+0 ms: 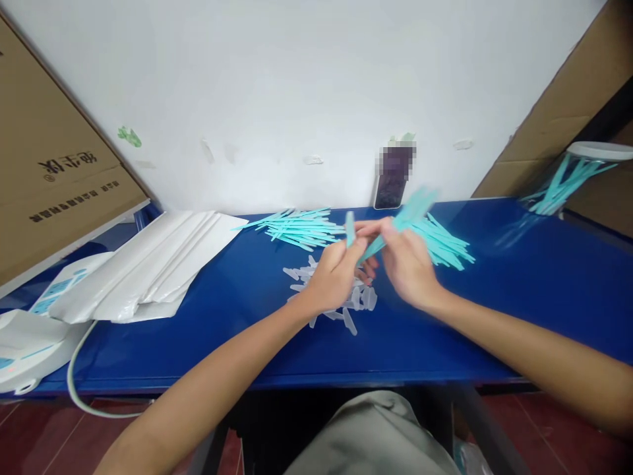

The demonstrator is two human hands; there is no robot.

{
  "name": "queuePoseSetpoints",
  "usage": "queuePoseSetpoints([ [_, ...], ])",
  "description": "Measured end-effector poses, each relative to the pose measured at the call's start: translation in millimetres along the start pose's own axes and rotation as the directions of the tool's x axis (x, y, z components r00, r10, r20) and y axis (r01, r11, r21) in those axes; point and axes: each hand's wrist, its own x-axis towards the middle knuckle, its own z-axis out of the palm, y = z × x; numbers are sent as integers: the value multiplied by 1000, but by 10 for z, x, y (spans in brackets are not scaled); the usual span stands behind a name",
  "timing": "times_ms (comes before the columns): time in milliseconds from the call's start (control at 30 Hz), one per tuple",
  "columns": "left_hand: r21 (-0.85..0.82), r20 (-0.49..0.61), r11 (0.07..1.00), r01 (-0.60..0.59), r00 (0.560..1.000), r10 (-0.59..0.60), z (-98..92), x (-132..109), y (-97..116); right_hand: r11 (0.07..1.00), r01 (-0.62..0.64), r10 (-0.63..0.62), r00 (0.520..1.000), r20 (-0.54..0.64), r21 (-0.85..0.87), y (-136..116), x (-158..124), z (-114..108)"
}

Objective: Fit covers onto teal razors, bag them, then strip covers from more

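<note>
My left hand (333,274) is closed, with a short pale blue, partly see-through piece (350,227) standing up from between thumb and finger. Facing it, my right hand (408,264) grips several thin teal sticks (415,208), which fan upward and are blurred. One teal stick (374,249) slants down between the two hands, toward the left fingers. Below the left hand lies a heap of small clear plastic caps (349,321), partly hidden by it. Loose teal sticks lie in one pile (304,227) left of the hands and another pile (448,244) behind the right hand.
White plastic bags (148,270) lie on the blue table (222,343) at left, beside a white device (39,349) with a cable. A phone (390,188) leans on the wall. At right a clear jar (564,185) holds more teal sticks. Cardboard (59,152) stands at left.
</note>
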Motion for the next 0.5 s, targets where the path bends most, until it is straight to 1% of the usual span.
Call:
queuePoseSetpoints([
  [33,-57,-62,997,-43,997,40,2,0,7,994,110,-109,989,-97,9,-40,13,-13],
  [67,-77,-132,992,-97,987,87,-7,2,9,976,218,-212,959,-190,12,-77,28,-33],
  [100,-53,-188,988,-146,973,134,-24,5,6,957,291,-278,927,-251,17,-106,40,-58],
  [133,0,-215,983,-183,960,178,-47,6,0,951,308,-290,919,-268,29,-128,47,-85],
  [167,56,-218,977,-207,952,214,-71,5,-8,963,265,-247,939,-241,45,-142,46,-111],
  [200,100,-200,970,-220,951,236,-91,1,-14,984,171,-160,972,-172,49,-148,38,-133],
  [233,126,-171,965,-229,953,248,-104,-8,-18,998,54,-53,996,-77,20,-150,24,-148],
  [267,139,-133,963,-231,959,249,-109,-20,-19,998,-46,48,999,23,-44,-150,7,-156],
  [300,146,-93,963,-227,966,242,-104,-34,-17,987,-106,120,986,115,-123,-151,-12,-157],
  [333,154,-56,964,-216,972,226,-93,-51,-11,972,-124,163,967,198,-198,-152,-29,-152],
  [400,183,19,966,-182,983,181,-61,-81,5,948,-97,197,927,318,-304,-154,-53,-133],
  [433,202,56,965,-167,986,158,-47,-90,13,940,-87,208,913,352,-330,-151,-59,-126],
  [500,234,107,959,-160,985,138,-42,-93,25,935,-96,230,897,378,-340,-132,-61,-123],
])
